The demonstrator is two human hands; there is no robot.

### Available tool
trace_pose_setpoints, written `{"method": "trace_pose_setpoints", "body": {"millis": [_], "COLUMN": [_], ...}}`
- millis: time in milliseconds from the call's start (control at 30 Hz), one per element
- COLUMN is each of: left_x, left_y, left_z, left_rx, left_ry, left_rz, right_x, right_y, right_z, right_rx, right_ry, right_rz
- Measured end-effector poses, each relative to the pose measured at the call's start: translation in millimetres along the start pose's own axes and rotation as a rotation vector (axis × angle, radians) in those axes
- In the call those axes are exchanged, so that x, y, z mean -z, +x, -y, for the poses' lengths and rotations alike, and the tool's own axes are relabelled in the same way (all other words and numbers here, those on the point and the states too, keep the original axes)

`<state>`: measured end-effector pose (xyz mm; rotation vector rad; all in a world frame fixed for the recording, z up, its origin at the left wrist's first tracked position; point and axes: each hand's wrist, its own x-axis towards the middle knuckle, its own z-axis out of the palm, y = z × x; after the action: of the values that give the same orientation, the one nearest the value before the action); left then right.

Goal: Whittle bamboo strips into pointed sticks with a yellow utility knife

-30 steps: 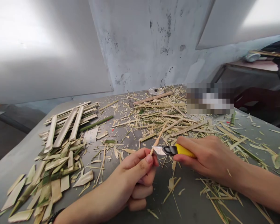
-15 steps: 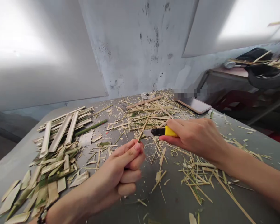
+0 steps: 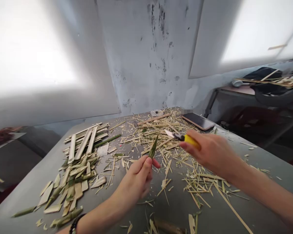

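Note:
Pinched between the thumb and fingers of my left hand [image 3: 142, 174] is a pointed green bamboo strip [image 3: 154, 147], its tip aimed away from me. My right hand [image 3: 207, 151] is wrapped round the yellow handle of a utility knife [image 3: 191, 141]. The knife's blade points left and is apart from the strip, a little beyond and to the right of its tip. Under and beyond both hands lie bamboo shavings [image 3: 164, 128]. To the left, split bamboo slats [image 3: 84, 143] are stacked above a heap of short bamboo pieces [image 3: 72, 188].
A phone [image 3: 197, 121] lies at the table's far right, near a roll of clear tape [image 3: 157, 112]. More slivers [image 3: 200, 185] are scattered under my right forearm. The wall [image 3: 151, 65] rises behind the table [image 3: 107, 214]. A second table at right holds a dark cap [image 3: 273, 94].
The knife has drawn away from the bamboo strip, up and to the right. My left hand has turned the strip, showing its green face. The view has shifted too.

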<state>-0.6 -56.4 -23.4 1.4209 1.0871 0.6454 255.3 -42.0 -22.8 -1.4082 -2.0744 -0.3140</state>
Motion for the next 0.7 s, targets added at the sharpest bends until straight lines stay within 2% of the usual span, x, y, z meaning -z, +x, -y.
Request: {"method": "trace_pose_setpoints", "body": {"millis": [67,167,400,567,633,700], "left_x": [-0.9,0.4,6.6,12.2,11.0,7.2], "left_y": [-1,-2,6,21,26,26], "left_z": [1,0,2,5,3,1], "left_rx": [-0.058,-0.112,-0.166,-0.117,-0.101,-0.089], "left_ry": [0.157,0.346,0.718,0.796,0.774,0.727], "left_rz": [-0.105,-0.218,-0.397,-0.430,-0.422,-0.393], "right_x": [-15,-25,-16,-22,-28,-29], "right_y": [-2,1,11,21,33,49], "right_z": [17,30,40,48,40,22], "right_rx": [0.035,0.052,-0.001,-0.071,-0.087,-0.144], "right_ry": [0.003,-0.020,-0.116,-0.209,-0.212,-0.220], "right_rz": [0.054,0.113,0.218,0.315,0.315,0.297]}}
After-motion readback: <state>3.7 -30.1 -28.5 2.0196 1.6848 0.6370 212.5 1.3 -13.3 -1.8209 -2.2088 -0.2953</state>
